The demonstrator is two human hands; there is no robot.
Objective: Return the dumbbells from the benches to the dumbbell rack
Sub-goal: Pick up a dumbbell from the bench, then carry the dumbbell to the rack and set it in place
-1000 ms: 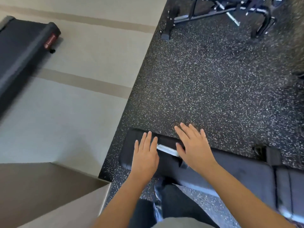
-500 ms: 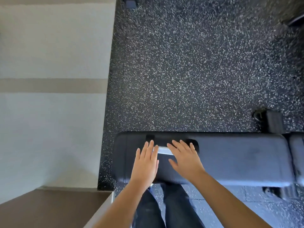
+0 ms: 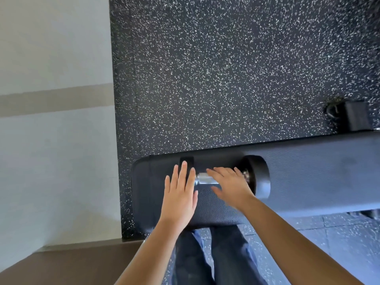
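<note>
1. Dumbbell [image 3: 259, 177] lies on bench [image 3: 318, 177] near its end; left grip [image 3: 181, 194], right grip [image 3: 230, 187] both flat over it, clamped on nothing.
2. Risk imo: sloppy grab = it rolls off onto floor [image 3: 226, 79].

I see the dumbbell [image 3: 258, 177] lying lengthwise on the padded worktop [image 3: 318, 177], near its left end. The left hand [image 3: 181, 194] covers its left head, fingers [image 3: 183, 171] straight. The right hand [image 3: 230, 186] is spread over the chrome handle [image 3: 206, 178]; I cannot confirm contact.
</note>
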